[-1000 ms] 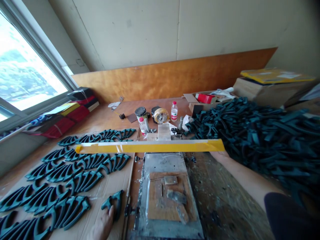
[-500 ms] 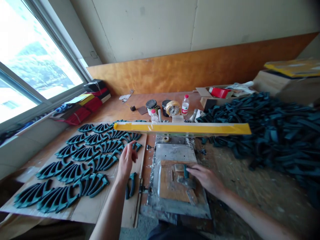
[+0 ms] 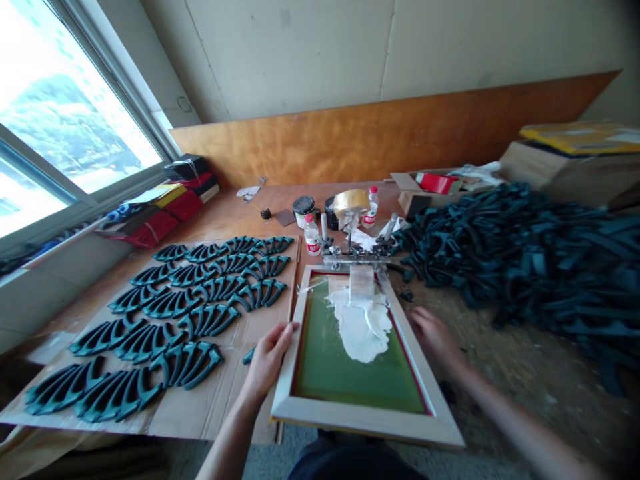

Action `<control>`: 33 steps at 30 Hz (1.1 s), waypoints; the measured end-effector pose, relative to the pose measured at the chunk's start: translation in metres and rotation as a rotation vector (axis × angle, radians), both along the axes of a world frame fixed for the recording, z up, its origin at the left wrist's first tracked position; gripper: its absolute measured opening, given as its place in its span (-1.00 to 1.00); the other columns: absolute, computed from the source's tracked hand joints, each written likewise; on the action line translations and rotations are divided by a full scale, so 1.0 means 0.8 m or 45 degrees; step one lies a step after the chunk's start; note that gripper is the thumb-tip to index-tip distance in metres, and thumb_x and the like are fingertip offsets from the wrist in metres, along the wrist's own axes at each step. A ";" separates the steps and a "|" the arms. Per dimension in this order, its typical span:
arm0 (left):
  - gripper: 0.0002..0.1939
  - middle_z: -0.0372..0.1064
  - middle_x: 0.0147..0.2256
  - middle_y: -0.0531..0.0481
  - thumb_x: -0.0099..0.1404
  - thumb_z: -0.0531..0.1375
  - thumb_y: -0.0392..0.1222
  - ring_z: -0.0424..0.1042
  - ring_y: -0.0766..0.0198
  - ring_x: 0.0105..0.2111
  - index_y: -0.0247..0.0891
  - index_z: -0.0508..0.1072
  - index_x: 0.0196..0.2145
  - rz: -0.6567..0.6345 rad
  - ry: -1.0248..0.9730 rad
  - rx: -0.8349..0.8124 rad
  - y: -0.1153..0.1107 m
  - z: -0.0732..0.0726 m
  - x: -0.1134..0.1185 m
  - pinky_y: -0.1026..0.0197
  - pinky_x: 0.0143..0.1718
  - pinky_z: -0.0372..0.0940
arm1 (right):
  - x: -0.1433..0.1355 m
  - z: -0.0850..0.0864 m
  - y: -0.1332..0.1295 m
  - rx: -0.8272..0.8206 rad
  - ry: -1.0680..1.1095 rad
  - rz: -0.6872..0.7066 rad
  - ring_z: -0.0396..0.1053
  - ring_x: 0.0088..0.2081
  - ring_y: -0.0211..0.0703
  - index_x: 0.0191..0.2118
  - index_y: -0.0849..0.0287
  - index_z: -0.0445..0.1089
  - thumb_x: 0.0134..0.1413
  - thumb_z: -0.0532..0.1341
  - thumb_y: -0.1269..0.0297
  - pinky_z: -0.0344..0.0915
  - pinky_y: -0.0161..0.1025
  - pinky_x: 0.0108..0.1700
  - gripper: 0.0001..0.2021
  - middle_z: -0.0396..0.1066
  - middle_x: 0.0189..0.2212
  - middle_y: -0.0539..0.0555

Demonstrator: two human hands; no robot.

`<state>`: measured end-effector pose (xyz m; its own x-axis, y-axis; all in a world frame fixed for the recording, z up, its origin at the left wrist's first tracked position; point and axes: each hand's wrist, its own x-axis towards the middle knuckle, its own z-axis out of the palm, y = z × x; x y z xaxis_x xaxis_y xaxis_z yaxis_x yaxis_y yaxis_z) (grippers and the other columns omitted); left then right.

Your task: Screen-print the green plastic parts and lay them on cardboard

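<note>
Brown backboard [image 3: 350, 150] runs across 12 o'clock behind a bench [image 3: 230, 213] that carries rows of dark green handles [image 3: 175, 310] at 8 and a heap of similar pieces [image 3: 525, 267] at 3. Half a second ago your printing screen [image 3: 360, 419] was raised edge-on; now it is lowered between 5 and 6, covering the metal plate, so the work seems to have passed from loading to the screen. On the frame's own clock, your left hand [image 3: 270, 353] meets the rail at 9, though whether its grip pinches cannot be told; your right hand [image 3: 427, 333] is beside 3, its grip too blurred to read. Pale rails border green mesh [image 3: 325, 380], with thick, ragged white ink [image 3: 363, 333] towards 12 under a pale squeegee-like block [image 3: 361, 285].
</note>
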<state>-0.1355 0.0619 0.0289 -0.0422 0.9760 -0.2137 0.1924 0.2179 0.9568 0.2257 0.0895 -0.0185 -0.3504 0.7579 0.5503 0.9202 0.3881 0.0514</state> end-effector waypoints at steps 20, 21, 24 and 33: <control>-0.47 0.50 -0.22 -0.09 0.32 0.00 0.03 0.46 0.17 -0.21 -0.27 0.29 0.15 -0.160 0.594 -0.040 -0.005 -0.103 0.000 0.27 -0.21 0.26 | -0.068 0.033 -0.009 -0.672 -0.113 0.761 0.28 -0.33 -0.14 -0.39 0.17 0.33 0.02 0.13 0.54 0.20 -0.26 -0.32 -0.87 0.36 -0.44 0.04; -0.47 0.50 -0.21 -0.09 0.31 0.00 0.03 0.46 0.17 -0.21 -0.27 0.29 0.15 -0.157 0.590 -0.035 -0.005 -0.103 0.000 0.27 -0.21 0.26 | -0.071 0.032 -0.006 -0.642 -0.072 0.714 0.28 -0.33 -0.14 -0.39 0.17 0.33 0.03 0.12 0.54 0.20 -0.26 -0.32 -0.87 0.36 -0.44 0.04; -0.45 0.50 -0.24 -0.06 0.30 0.01 0.05 0.47 0.18 -0.23 -0.26 0.29 0.16 -0.151 0.552 -0.041 -0.005 -0.104 -0.002 0.27 -0.22 0.26 | -0.078 0.017 -0.011 -0.389 0.019 0.679 0.29 -0.26 -0.10 -0.29 0.22 0.38 0.13 0.03 0.53 0.25 -0.21 -0.24 -0.80 0.38 -0.38 0.12; -0.37 0.42 -0.46 0.06 0.24 0.10 0.11 0.41 0.25 -0.43 -0.25 0.27 0.19 -0.061 0.318 -0.093 -0.007 -0.083 0.001 0.28 -0.41 0.24 | -0.082 0.048 0.023 -0.566 0.160 0.497 0.37 -0.22 -0.12 -0.02 0.11 0.37 0.15 0.21 0.32 0.30 -0.24 -0.18 -0.74 0.44 -0.26 0.07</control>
